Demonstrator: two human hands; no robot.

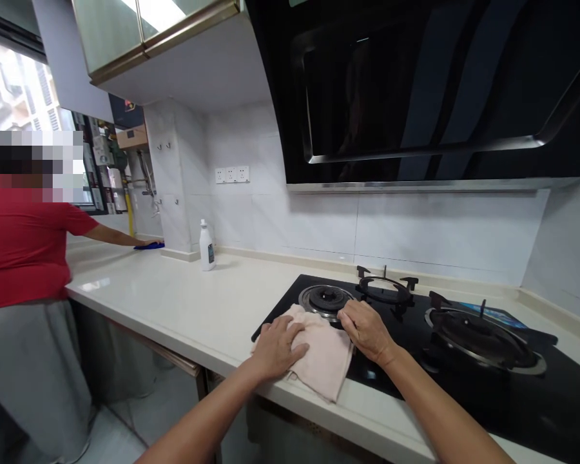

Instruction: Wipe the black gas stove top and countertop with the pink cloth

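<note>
A pale pink cloth (321, 354) lies over the front left corner of the black gas stove (391, 361) and hangs a little onto the counter edge. My left hand (276, 348) rests flat on the cloth, fingers apart, pressing down on it. Curled closed, my right hand (365, 330) is at the cloth's right side, beside the left burner (326, 299). What its fingers hold, if anything, is hidden. The pan support (385, 289) sits off this burner, toward the back of the stove.
A white bottle (206, 248) stands on the pale counter (236, 290) near the wall. Above the stove hangs a black range hood (415, 96). The right burner (483, 335) has its support on. At far left, a person in a red shirt (24, 245) reaches over the counter with a blue cloth (149, 245).
</note>
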